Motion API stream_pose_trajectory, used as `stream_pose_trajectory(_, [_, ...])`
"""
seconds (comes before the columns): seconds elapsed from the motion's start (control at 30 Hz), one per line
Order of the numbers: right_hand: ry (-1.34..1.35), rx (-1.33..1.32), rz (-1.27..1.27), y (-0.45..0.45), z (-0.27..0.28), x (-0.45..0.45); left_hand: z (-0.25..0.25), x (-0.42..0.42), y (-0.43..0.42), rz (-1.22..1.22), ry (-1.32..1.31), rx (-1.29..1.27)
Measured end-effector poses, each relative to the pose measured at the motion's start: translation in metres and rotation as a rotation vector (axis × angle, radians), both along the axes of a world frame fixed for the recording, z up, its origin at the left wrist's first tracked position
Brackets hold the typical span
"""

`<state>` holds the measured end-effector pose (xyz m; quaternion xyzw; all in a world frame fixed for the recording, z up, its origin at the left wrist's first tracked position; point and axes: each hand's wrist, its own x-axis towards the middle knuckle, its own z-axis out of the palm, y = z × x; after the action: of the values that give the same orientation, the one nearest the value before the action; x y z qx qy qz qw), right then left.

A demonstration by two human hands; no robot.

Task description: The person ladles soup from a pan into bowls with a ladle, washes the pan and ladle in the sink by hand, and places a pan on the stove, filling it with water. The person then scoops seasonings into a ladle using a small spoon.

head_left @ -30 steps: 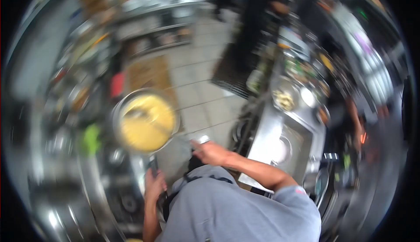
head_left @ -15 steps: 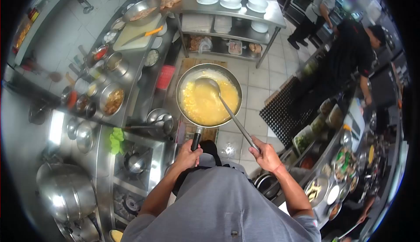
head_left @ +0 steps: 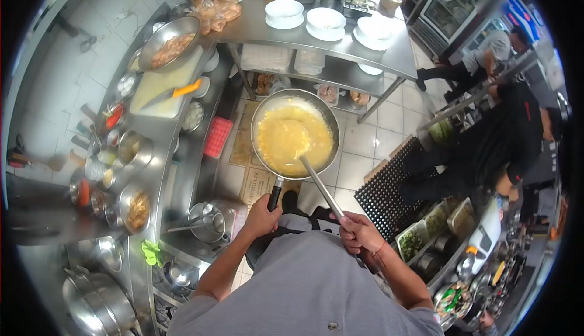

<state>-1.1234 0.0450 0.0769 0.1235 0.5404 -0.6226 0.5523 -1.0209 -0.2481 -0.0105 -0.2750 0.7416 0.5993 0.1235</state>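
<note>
Pan: a round metal frying pan (head_left: 331, 116) hangs over the floor in front of the person's waist, roughly level, its place before the body much the same as half a second ago.
Contents: a lumpy yellow liquid (head_left: 274, 135) covers the pan's base; none is seen spilling.
Ladle: the bowl of a long-shafted steel ladle (head_left: 322, 187), plainly visible near the far side half a second ago, now lies lower in the pan and is coated or covered by the yellow liquid; how full it is cannot be told.
Right grip: the right hand (head_left: 362, 232) is closed around the upper shaft and has drawn nearer the body, which suggests a stirring or scooping stroke in progress.
Left grip: the left hand (head_left: 261, 217) is wrapped around the pan's straight black handle (head_left: 275, 196), as before, so the pan seems well steadied for that stroke.
Floor: flattened brown cardboard (head_left: 258, 184) now shows to the left of the pan, beside a red plastic crate (head_left: 218, 137).
Worktops: the steel back worktop (head_left: 243, 32) looks larger and closer, which fits a step forward or a head tilt; at left, an orange-handled knife (head_left: 185, 88) lies on a pale cutting board (head_left: 146, 86).
Co-worker: a person in dark clothing (head_left: 505, 129) bends at the right, well apart from the pan.
</note>
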Motion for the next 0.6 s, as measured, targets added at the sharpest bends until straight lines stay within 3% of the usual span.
stream_pose_trajectory(0.03, [-0.142,-0.061,-0.055,-0.002,0.005,-0.022,0.005,-0.02,-0.003,0.001,-0.016,0.007])
stream_pose_trajectory(0.17, [-0.175,-0.106,0.031,0.002,0.03,-0.115,0.027,-0.09,0.006,0.061,-0.051,0.124])
stream_pose_trajectory(0.6, [0.004,-0.139,0.297,0.074,0.111,-0.412,0.072,-0.313,0.1,0.291,0.072,0.144])
